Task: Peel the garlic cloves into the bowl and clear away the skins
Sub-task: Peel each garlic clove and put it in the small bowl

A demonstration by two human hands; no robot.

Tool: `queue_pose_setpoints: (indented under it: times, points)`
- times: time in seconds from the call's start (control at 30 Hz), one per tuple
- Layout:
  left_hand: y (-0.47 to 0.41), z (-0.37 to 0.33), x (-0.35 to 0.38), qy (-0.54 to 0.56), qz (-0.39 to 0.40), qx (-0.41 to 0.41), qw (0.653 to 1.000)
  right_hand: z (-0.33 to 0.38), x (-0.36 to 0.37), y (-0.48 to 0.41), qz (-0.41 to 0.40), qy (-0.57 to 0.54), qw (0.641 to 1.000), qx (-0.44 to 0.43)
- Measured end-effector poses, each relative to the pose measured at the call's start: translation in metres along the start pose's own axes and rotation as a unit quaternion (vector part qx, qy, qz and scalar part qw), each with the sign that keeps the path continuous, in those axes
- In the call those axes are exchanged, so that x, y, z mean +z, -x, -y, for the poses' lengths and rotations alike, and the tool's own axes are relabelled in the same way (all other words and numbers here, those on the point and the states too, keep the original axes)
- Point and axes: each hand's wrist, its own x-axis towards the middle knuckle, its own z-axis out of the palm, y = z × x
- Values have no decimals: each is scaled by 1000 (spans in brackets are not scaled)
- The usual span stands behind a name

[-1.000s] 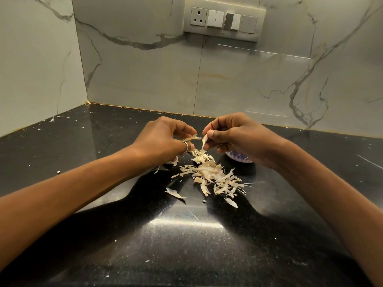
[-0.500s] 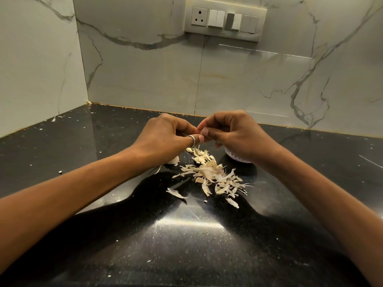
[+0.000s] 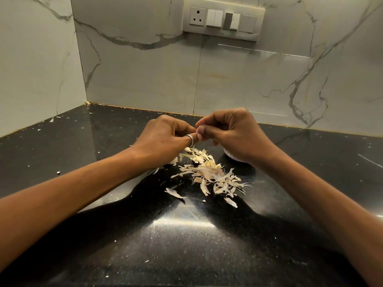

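My left hand (image 3: 165,137) and my right hand (image 3: 230,133) meet above the black counter, fingers curled, fingertips pressed together around a garlic clove (image 3: 199,129) that is almost wholly hidden between them. A ring sits on my left thumb. Below the hands lies a pile of pale garlic skins (image 3: 211,175). A small white bowl (image 3: 233,157) stands behind my right wrist, mostly covered by it. A whitish garlic piece (image 3: 174,160) peeks out under my left wrist.
The black polished counter (image 3: 186,235) runs into a corner of marble wall on the left and behind. A switch panel (image 3: 222,18) is on the back wall. Loose skin flakes (image 3: 175,193) and small crumbs lie scattered around the pile.
The strip of skin seen between the fingers a second ago is no longer visible. Both hands have closed together, thumbs now touching, and risen slightly.
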Motion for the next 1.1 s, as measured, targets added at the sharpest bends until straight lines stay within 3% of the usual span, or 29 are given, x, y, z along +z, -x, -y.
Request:
queue_pose_setpoints:
  times: [0.7, 1.1]
  points:
    - [-1, 0, -1, 14, 35, 18, 999, 8, 3, 6, -20, 92, 993, -75]
    - [0, -2, 0, 58, 21, -16, 998, 10, 18, 9, -83, 86, 991, -59]
